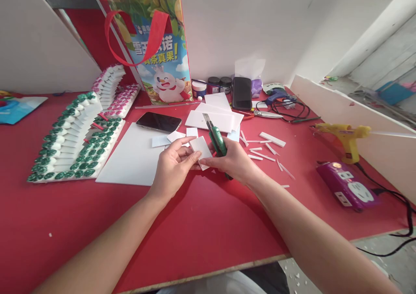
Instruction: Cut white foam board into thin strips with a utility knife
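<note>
Between the thumb and fingers of my left hand (177, 161) is a small white piece of board (200, 151), tilted above the table. My right hand (235, 159) is wrapped round a green utility knife (218, 140), its blade out and pointing up and away. The right thumb and fingertips also touch the right edge of the piece. Behind my left hand, small white offcuts (176, 136) rest on a large white sheet (125, 159). More white cards (211, 119) lie stacked just beyond the knife. Thin white strips (261, 154) are scattered to the right.
A phone (159, 122) lies on the large sheet. To the left stand white models with green (87, 164) and pink (125, 101) dots. A bag (162, 47) stands behind. On the right are a yellow glue gun (349, 140), a purple power box (347, 187), scissors (268, 114) and cables.
</note>
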{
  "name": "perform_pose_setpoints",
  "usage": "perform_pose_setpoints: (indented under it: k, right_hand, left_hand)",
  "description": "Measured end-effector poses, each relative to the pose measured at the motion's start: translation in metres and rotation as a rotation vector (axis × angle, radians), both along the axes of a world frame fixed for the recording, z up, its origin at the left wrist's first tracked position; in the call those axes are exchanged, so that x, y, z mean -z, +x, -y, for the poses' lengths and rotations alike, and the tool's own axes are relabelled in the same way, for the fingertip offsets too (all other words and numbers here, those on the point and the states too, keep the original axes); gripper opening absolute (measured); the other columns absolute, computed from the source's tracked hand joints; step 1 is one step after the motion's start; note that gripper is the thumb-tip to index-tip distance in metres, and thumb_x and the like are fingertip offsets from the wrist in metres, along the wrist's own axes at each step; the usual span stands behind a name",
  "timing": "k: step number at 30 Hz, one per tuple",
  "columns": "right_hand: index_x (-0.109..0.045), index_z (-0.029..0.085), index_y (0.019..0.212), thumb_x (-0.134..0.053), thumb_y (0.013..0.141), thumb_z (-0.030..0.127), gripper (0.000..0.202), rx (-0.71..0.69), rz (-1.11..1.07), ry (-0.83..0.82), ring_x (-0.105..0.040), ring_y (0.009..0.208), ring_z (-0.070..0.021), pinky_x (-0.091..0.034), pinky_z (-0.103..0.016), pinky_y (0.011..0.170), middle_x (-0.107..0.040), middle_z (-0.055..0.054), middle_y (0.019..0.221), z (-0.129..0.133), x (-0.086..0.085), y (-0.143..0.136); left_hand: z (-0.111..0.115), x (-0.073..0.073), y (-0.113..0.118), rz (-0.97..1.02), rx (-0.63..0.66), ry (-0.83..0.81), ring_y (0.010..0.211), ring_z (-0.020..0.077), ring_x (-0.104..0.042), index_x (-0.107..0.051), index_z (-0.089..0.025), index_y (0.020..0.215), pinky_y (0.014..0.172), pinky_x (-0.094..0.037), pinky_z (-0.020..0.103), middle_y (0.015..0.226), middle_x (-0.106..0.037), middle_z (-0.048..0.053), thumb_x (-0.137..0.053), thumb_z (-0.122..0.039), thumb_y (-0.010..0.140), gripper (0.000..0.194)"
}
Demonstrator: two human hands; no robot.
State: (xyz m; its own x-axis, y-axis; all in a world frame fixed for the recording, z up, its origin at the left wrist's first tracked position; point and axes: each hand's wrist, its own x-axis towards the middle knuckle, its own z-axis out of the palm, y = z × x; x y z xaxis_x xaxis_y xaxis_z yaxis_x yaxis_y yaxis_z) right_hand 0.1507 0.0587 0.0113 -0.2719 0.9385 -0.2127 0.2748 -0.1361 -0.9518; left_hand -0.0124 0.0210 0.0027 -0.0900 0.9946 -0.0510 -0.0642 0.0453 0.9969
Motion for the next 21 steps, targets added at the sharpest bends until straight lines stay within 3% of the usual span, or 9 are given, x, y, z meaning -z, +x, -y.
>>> perform_pose_setpoints:
  k: [4,8,12,21]
  right_hand:
    - [-0.057,0.018,0.083,-0.090,0.054,0.035,0.046,-0.011,-0.086,-0.036,-0.045,0.051,-0.0088,-0.032,-0.023,0.045,-0.053,0.006,0.060,-0.001,-0.001,0.001]
    - [-0.058,0.016,0.076,-0.088,0.060,0.040,0.042,-0.068,-0.360,-0.289,-0.040,0.050,-0.0070,-0.030,-0.022,0.044,-0.048,0.006,0.055,-0.007,-0.003,0.009]
    - [-0.058,0.014,0.069,-0.091,0.060,0.032,0.039,-0.144,-0.534,-0.474,-0.040,0.053,-0.0059,-0.029,-0.019,0.044,-0.049,0.003,0.056,-0.013,-0.002,0.016]
    - [-0.065,0.011,0.072,-0.091,0.059,0.030,0.034,-0.146,-0.552,-0.448,-0.041,0.051,-0.0062,-0.027,-0.019,0.044,-0.052,0.002,0.052,-0.015,0.004,0.014]
  left_hand:
    - [0.000,0.001,-0.001,-0.005,-0.012,0.012,0.065,0.0167,-0.067,-0.062,-0.016,0.121,0.074,-0.059,0.035,0.070,-0.066,-0.002,-0.078,-0.037,0.075,0.053]
    - [-0.001,0.000,-0.003,0.025,0.011,0.002,0.070,0.0191,-0.069,-0.063,-0.016,0.121,0.069,-0.060,0.034,0.079,-0.072,0.003,-0.079,-0.039,0.073,0.056]
    - [-0.002,-0.002,-0.006,0.100,0.052,-0.001,0.072,0.0202,-0.070,-0.063,-0.016,0.121,0.067,-0.060,0.034,0.082,-0.073,0.004,-0.080,-0.037,0.074,0.054]
    - [0.000,-0.002,-0.006,0.113,0.065,-0.009,0.072,0.0202,-0.071,-0.063,-0.017,0.120,0.067,-0.061,0.034,0.080,-0.072,0.002,-0.079,-0.035,0.075,0.051]
